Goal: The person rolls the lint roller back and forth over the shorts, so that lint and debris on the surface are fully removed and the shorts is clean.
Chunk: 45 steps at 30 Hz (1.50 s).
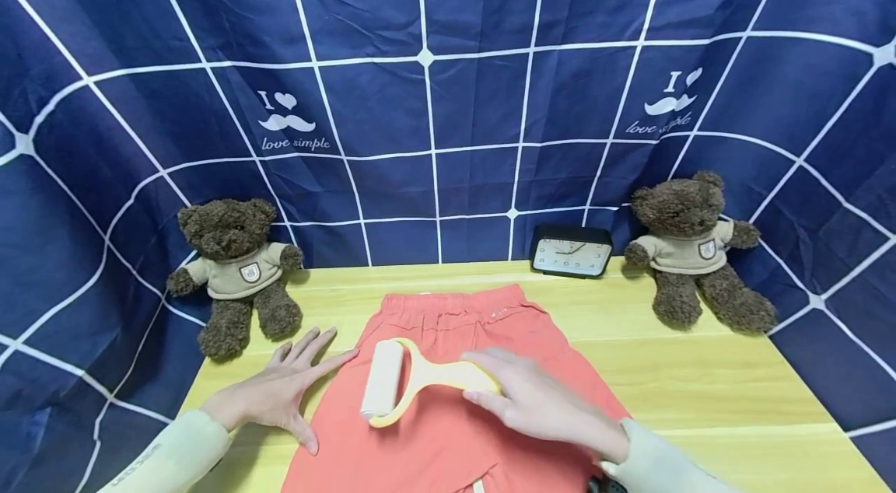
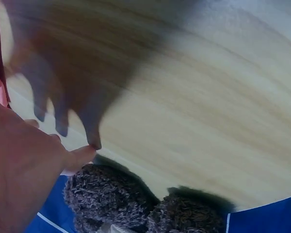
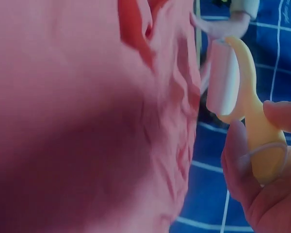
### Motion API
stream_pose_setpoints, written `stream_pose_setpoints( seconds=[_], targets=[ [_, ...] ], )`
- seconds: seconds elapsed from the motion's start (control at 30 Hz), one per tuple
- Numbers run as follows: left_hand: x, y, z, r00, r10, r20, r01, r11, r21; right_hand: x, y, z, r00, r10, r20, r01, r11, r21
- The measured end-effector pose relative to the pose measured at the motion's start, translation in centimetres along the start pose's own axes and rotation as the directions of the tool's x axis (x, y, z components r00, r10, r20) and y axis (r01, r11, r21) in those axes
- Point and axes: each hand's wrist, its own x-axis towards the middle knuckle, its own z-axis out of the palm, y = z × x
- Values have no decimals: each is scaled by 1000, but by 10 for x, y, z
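Note:
Coral-red shorts (image 1: 448, 446) lie spread on the table, elastic waistband at the far side. My right hand (image 1: 539, 400) grips the yellow handle of a lint roller (image 1: 437, 376) over the middle of the shorts. Its white roll (image 1: 383, 380) points left. In the right wrist view, thumb and fingers curl round the handle of the lint roller (image 3: 262, 141), and the roll shows apart from the cloth. My left hand (image 1: 283, 388) rests with spread fingers at the left edge of the shorts; in the left wrist view this hand (image 2: 24, 160) casts a shadow on the wood.
Two brown teddy bears (image 1: 238, 267) in beige sweaters sit at the back left and back right of the wooden table (image 1: 714, 384). A black clock (image 1: 572, 250) stands near the right bear. Behind hangs a blue cloth (image 1: 476, 104) with white grid lines.

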Motion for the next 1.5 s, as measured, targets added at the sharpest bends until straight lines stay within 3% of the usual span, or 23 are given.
stream_pose_setpoints(
  seconds=[0.13,0.33,0.67,1.07,1.23,1.5],
  targets=[
    [-1,0,1,999,-25,23,25,1000,0,11,-9,16,999,-14,36,14,1000,-2],
    [2,-1,1,1000,-4,17,3,998,55,24,-19,31,997,-59,55,60,998,-20],
    [3,-2,-3,998,6,55,-12,994,104,39,-34,40,992,-108,68,110,993,-29],
    [2,-6,0,1000,7,18,-10,988,156,46,-38,49,990,-121,79,124,991,-40],
    [3,-8,3,1000,26,-9,-24,991,133,46,-38,52,989,-118,85,121,992,-34],
    [0,-5,3,1000,2,-28,0,997,79,46,-34,58,990,-95,103,96,995,-13]
  ],
)
